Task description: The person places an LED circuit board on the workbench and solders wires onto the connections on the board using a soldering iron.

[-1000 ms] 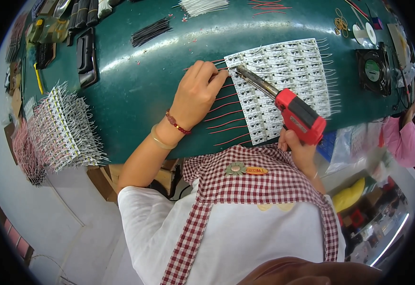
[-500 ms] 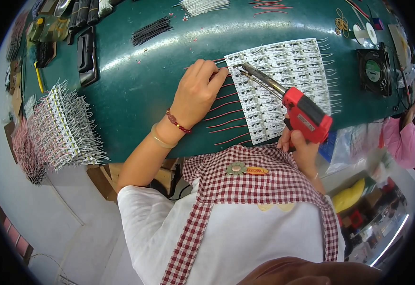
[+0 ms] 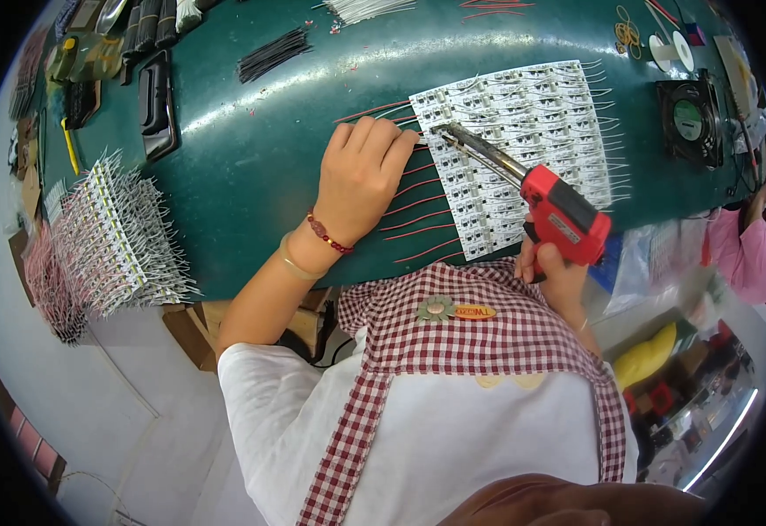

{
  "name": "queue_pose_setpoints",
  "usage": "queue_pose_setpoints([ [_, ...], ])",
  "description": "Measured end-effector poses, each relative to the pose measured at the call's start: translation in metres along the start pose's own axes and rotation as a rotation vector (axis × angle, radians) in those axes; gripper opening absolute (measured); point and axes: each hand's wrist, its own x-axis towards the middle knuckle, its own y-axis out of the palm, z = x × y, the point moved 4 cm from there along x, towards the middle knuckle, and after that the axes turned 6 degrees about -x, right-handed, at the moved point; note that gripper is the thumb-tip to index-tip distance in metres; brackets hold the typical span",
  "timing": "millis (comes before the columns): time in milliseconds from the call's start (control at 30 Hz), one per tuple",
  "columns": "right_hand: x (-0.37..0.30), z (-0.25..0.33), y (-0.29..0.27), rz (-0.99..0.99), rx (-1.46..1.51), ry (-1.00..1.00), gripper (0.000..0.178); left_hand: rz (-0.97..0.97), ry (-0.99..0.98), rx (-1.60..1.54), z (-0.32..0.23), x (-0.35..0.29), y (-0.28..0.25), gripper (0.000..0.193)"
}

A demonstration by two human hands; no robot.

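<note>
My right hand [image 3: 558,273] is wrapped round the handle of a red and black soldering gun [image 3: 565,213]. Its dark tip reaches the left edge of a panel of white circuit boards [image 3: 523,188], near the upper corner. Beside that tip, my left hand [image 3: 365,171] is closed, thumb and forefinger pinched around a thin wire [image 3: 422,139] whose far end is mostly hidden. Red wires [image 3: 417,212] stick out from the panel's left edge below my fingers, and pale wires run from its right edge. A red wire also shows above my knuckles.
Black wires [image 3: 273,54], white wires [image 3: 370,9] and red wires [image 3: 497,7] lie along the far side. At right are a black fan [image 3: 690,123], a white spool [image 3: 670,53] and rubber bands. A stack of wired boards [image 3: 124,237] stands at left; a co-worker's pink sleeve [image 3: 742,259] shows at right.
The panel sits slightly farther up in the picture. My left fingers and the gun's tip are a little lower along its left edge, and more of the upper wires shows above my hand.
</note>
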Motion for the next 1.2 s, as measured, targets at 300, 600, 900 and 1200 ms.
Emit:
queue_pose_setpoints([
  [300,-0.001,-0.005,-0.001,0.045,-0.023,-0.01,0.054,0.021,-0.01,-0.041,-0.001,-0.002,0.004,0.023],
  [600,-0.005,-0.008,-0.005,0.061,-0.101,-0.018,0.043,0.045,0.036,-0.026,-0.002,-0.004,0.004,0.021],
  [900,-0.005,-0.007,-0.004,0.075,-0.188,-0.01,0.027,0.035,0.024,-0.022,-0.001,-0.003,0.003,0.024],
  [1200,-0.008,0.003,-0.005,0.057,-0.113,-0.058,0.035,0.036,0.03,-0.01,-0.002,-0.002,0.003,0.025],
])
